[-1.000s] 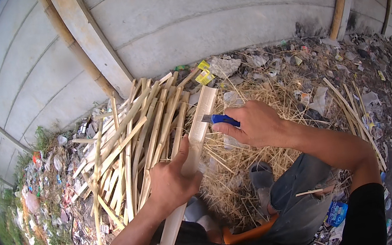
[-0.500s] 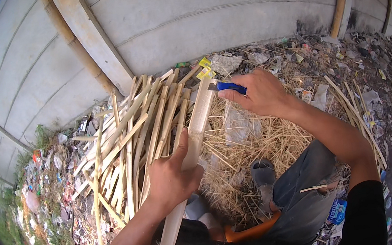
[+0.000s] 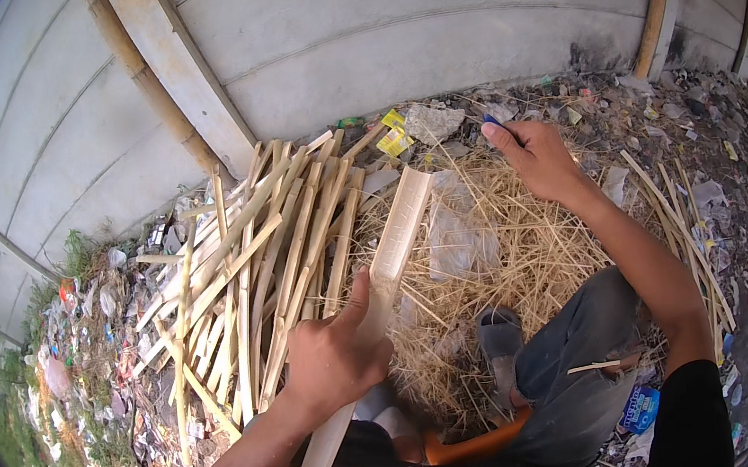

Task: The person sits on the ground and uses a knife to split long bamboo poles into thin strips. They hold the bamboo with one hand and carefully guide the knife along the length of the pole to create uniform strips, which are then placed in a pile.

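Note:
My left hand (image 3: 332, 356) is closed around a long split bamboo piece (image 3: 403, 220), its thumb lying along the piece. The bamboo slants from beside my lap up toward the wall, and its pale hollow inner face is turned up. Off to the right of its far end, my right hand (image 3: 538, 161) is held up in a fist around a blue-handled knife (image 3: 492, 120). Only a bit of the blue handle shows past the fingers; the blade cannot be made out. The knife is apart from the bamboo.
A heap of cut bamboo strips (image 3: 251, 279) lies at the left. Thin shavings (image 3: 528, 240) cover the ground around my sandal (image 3: 500, 335). A few strips (image 3: 679, 229) lie at the right. Litter is scattered about, below a grey panel wall (image 3: 424, 45).
My right hand has moved right and slightly up with the knife, away from the bamboo's far end. The bamboo's far end has dropped a little nearer to me in my left hand.

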Motion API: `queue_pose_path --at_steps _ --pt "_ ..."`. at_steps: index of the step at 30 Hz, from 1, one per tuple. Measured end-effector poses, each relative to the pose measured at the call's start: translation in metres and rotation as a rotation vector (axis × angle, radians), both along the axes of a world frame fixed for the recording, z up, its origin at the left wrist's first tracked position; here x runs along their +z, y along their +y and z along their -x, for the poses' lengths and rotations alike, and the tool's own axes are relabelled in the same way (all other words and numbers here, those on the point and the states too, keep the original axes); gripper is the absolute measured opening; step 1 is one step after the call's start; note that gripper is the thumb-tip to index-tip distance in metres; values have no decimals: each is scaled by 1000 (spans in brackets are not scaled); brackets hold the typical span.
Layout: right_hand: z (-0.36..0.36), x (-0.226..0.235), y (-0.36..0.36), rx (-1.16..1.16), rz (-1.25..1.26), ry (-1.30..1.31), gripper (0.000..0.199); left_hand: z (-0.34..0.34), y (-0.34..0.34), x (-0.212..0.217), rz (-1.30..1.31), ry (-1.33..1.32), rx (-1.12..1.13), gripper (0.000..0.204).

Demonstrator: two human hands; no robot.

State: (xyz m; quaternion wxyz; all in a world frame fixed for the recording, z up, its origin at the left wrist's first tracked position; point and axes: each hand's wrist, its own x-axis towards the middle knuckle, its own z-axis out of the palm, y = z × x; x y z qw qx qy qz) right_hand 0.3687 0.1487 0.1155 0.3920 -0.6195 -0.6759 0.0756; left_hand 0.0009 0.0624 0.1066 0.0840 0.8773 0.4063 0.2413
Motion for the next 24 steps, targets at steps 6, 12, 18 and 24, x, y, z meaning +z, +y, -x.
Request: queue_pose_path --at_steps 6,12,18,24 --pt "54 11 -31 261 -79 113 51 -13 8 14 75 19 64 79" --pt "59 22 -36 268 40 142 45 -16 9 11 41 14 41 80" --pt "55 23 -32 235 89 39 46 -21 6 13 54 53 45 80" --pt "57 21 -31 212 188 -7 48 -21 7 12 28 83 40 81"
